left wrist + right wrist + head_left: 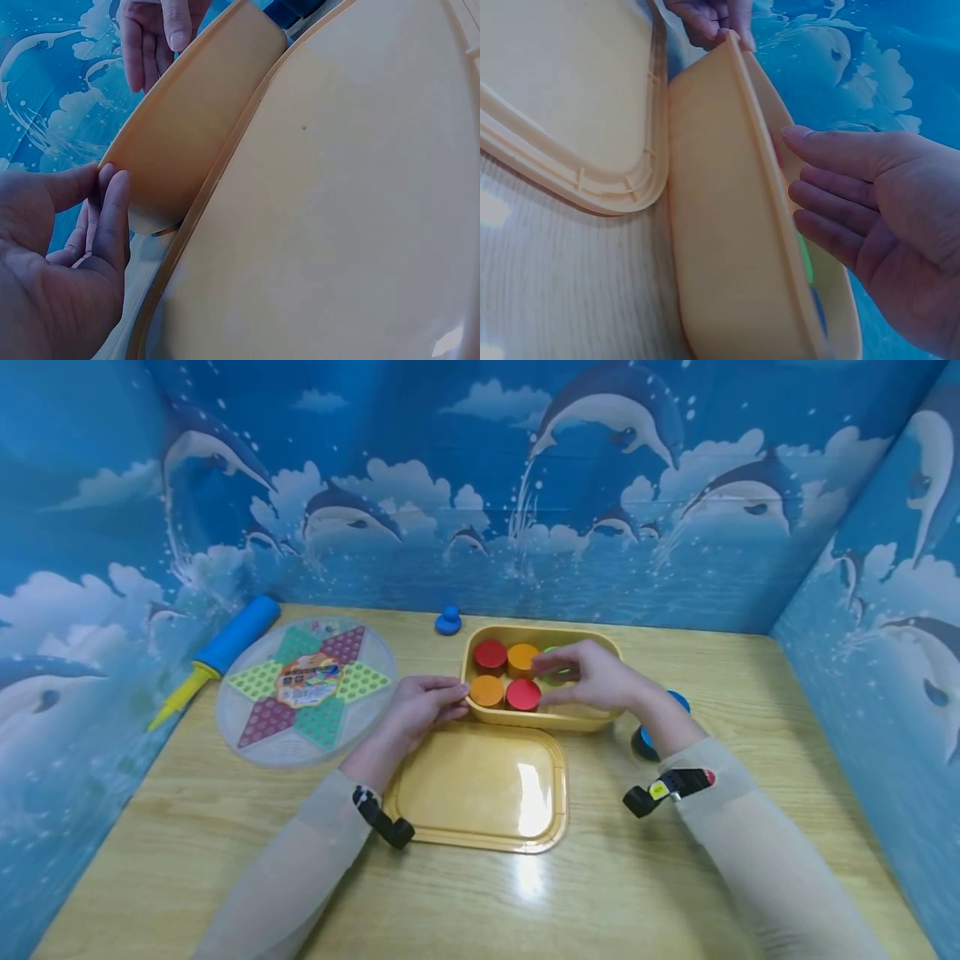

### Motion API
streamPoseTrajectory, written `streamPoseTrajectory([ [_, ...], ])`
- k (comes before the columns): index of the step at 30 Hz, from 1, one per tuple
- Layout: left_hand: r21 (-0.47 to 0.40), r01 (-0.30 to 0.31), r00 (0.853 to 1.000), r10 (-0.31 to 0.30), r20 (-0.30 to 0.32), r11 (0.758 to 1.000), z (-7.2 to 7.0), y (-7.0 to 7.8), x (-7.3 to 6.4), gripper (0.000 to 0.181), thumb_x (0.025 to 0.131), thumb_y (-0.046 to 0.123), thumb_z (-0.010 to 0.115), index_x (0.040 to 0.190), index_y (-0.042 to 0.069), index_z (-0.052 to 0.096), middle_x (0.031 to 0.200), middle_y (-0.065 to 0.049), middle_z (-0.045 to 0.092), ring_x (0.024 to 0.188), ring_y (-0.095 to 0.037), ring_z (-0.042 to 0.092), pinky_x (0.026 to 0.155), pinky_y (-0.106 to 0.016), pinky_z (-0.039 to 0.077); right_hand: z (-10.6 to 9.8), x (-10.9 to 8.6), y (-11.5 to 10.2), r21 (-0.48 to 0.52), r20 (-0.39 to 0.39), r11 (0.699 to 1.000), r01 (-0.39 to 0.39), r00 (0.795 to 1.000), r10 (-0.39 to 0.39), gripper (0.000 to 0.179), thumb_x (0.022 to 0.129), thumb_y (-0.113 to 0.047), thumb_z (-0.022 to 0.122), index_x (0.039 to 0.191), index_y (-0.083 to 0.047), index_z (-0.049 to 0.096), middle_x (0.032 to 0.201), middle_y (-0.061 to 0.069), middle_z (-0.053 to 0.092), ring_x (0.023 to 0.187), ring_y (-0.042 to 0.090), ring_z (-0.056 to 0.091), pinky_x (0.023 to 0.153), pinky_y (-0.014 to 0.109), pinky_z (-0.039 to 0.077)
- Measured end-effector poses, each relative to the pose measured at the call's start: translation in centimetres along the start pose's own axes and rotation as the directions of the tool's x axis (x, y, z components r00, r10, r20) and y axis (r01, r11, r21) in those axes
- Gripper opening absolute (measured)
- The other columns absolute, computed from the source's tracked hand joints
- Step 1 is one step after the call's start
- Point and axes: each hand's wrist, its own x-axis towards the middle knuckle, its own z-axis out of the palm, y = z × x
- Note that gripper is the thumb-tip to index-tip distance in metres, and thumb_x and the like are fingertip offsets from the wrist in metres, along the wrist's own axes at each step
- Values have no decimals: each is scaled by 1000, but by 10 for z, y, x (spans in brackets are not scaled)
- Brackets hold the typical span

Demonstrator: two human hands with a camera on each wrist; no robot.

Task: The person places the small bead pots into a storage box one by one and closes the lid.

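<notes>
My left hand (420, 710) pinches the left end of the rim of a yellow plastic box (517, 720) between thumb and fingers. Inside stand round pieces with flat coloured tops: a dark red one (491, 655), an orange one (522, 658), another orange one (487, 691) and a red one (523, 694). A green piece (553, 653) is partly hidden behind my right hand (596, 681), which is over the box's right half. In the right wrist view its fingers (836, 214) are loosely extended, with nothing between them and the thumb. The flat yellow lid (472, 785) lies in front of the box.
Left of the box lies a round Chinese checkers board (255, 685) with a star pattern. Beyond it is a blue and yellow pump-like tube (238, 635). A small blue knobbed piece (448, 622) stands behind. Blue round pieces (647, 742) sit partly hidden under the right forearm.
</notes>
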Motion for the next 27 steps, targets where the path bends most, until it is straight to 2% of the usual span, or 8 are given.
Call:
streamPoseTrajectory([
  [3, -2, 2, 1000, -2, -1, 1000, 0, 0, 0, 32, 100, 9, 75, 131, -1, 69, 122, -18, 70, 100, -25, 74, 86, -32, 65, -4, -5, -2, -2, -18, 1000, 11, 1000, -11, 59, 92, -6, 84, 144, 8, 58, 142, 25, 62, 131, 39, 60, 111, 55, 52],
  [10, -3, 2, 1000, -3, -5, 1000, -1, -1, 1, 31, 100, 8, 75, 130, 0, 70, 122, -18, 70, 100, -25, 74, 86, -32, 65, -16, -20, -5, -34, -68, 999, 1, 998, -4, 57, 94, -9, 83, 145, 4, 59, 145, 23, 60, 132, 37, 59, 112, 56, 50],
  [19, 2, -9, 1000, 9, -9, 1000, 0, -1, 0, 33, 100, 7, 75, 132, -1, 69, 122, -19, 70, 100, -25, 74, 86, -31, 65, -31, -51, -3, -67, -163, 998, -8, 987, -3, 52, 96, -10, 81, 144, -3, 63, 142, 18, 63, 130, 35, 61, 109, 60, 51],
  [24, 14, -12, 1000, 12, -11, 1000, 1, 0, -1, 34, 101, 9, 74, 132, -1, 68, 122, -18, 70, 100, -25, 75, 86, -31, 65, -41, -69, 0, -76, -205, 997, -22, 979, 6, 50, 96, -8, 80, 143, -1, 63, 139, 17, 65, 127, 36, 63, 107, 54, 54],
  [27, 16, -6, 1000, 6, -12, 1000, 1, 1, -2, 34, 101, 9, 74, 133, 0, 69, 122, -18, 70, 100, -25, 75, 86, -31, 65, -46, -80, 1, -94, -226, 994, -55, 974, 32, 52, 97, -11, 81, 144, -2, 62, 140, 18, 65, 127, 36, 64, 104, 45, 58],
])
